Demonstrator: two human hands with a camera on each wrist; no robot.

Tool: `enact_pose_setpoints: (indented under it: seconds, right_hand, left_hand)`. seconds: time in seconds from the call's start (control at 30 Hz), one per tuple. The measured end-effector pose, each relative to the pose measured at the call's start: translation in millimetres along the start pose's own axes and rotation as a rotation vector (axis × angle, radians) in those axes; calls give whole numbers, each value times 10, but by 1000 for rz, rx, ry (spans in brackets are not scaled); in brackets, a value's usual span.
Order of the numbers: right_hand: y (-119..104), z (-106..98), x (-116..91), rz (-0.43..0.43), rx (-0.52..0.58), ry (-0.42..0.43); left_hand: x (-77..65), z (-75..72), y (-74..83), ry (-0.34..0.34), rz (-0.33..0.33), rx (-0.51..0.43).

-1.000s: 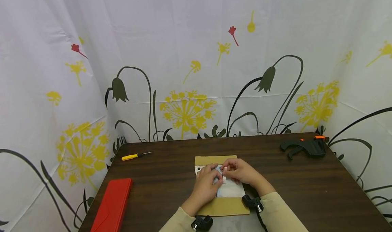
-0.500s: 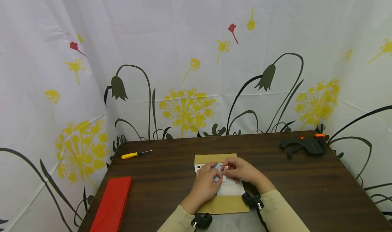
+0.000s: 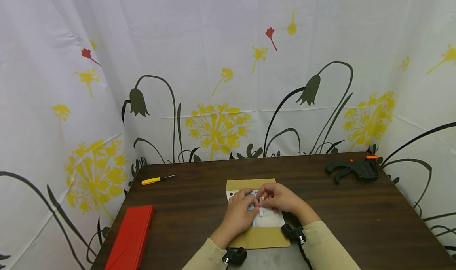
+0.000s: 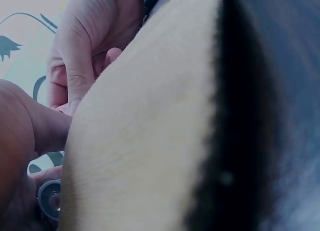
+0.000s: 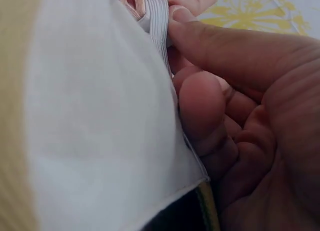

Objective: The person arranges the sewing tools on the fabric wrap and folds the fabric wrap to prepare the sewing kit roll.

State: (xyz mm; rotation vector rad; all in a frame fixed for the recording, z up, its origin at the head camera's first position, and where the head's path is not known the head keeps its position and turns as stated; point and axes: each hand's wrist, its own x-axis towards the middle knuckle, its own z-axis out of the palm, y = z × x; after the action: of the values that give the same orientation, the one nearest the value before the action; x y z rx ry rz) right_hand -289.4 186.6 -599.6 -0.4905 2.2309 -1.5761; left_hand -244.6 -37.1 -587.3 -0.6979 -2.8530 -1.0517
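A tan fabric piece (image 3: 259,238) with a white panel (image 3: 268,221) lies at the table's front middle. Over the panel, my right hand (image 3: 279,197) pinches a narrow, ribbed white elastic band (image 5: 159,21) between thumb and fingers. Beside the band's upper part is a small pinkish coil (image 5: 132,2), whose kind I cannot tell. From the other side my left hand (image 3: 240,212) holds the same band, its thumb and forefinger close together; the fingertips are partly hidden. In the left wrist view, a blurred round clear object (image 4: 50,198) shows below the left fingers.
A red case (image 3: 130,236) lies at the left, and a yellow-handled screwdriver (image 3: 151,181) at the back left. A black clamp with orange parts (image 3: 356,170) lies at the back right. A grey sheet (image 3: 274,261) is at the front edge.
Both hands stay over the white panel, with only small finger shifts. More of the band's lower end shows between them now. The head view has tilted slightly.
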Motion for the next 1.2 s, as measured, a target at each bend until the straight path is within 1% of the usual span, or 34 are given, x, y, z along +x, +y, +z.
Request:
enact_pose_setpoints:
  seconds: [0.17, 0.3, 0.53, 0.8, 0.9, 0.97, 1.07, 1.13, 1.2]
  right_hand:
    - [-48, -11, -27, -10, -11, -21]
    - [-81, -24, -51, -8, 7, -45]
    - [-68, -8, -54, -10, 19, -74]
    - [-77, -3, -68, 5, -3, -43]
    - [-80, -4, -66, 5, 1, -36]
    - [-77, -2, -58, 3, -7, -31]
    - [-77, 3, -45, 1, -30, -20]
    - [-89, 6, -43, 0, -52, -16]
    - [-119, 6, -57, 0, -81, -11]
  left_hand:
    - [-7, -17, 14, 8, 1, -10]
    - [-11, -20, 18, 13, -3, -18]
    - [-14, -9, 11, 9, -17, -13]
    - [-13, -29, 22, 17, -3, -31]
    - [-7, -47, 24, 18, -19, -93]
    - [2, -76, 18, 20, -36, -166]
    - [21, -149, -8, 21, -49, -304]
    - [33, -221, -32, 18, -41, -379]
    - [50, -302, -63, 25, -20, -411]
